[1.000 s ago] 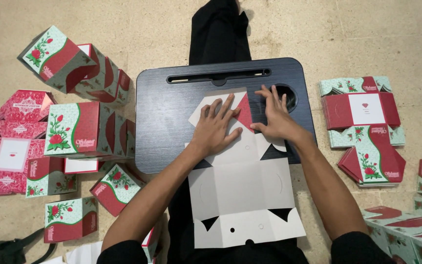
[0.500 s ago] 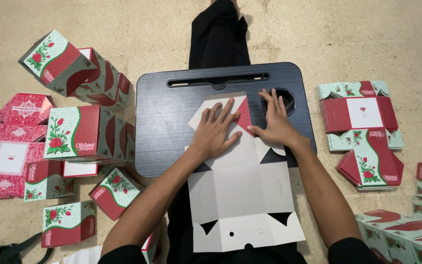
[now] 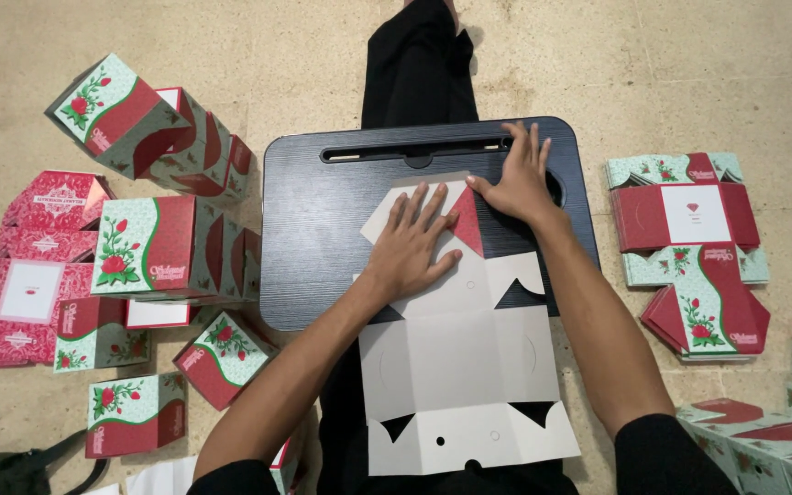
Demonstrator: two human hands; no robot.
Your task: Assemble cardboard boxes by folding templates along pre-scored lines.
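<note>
A flat, unfolded white cardboard box blank lies printed side down, reaching from a black lap desk toward the person's lap. The left hand presses flat on its upper flap, fingers spread. Just right of it, the right hand, open too, pins a folded red corner. Assembled red-and-green boxes stand left of both hands; flat stacks lie right.

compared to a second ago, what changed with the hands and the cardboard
The right hand slid up past the far edge of the cardboard blank onto the black lap desk, fingers spread, thumb by the folded red flap. The left hand stayed flat on the blank's far end. The blank, desk and the boxes around them did not move.
</note>
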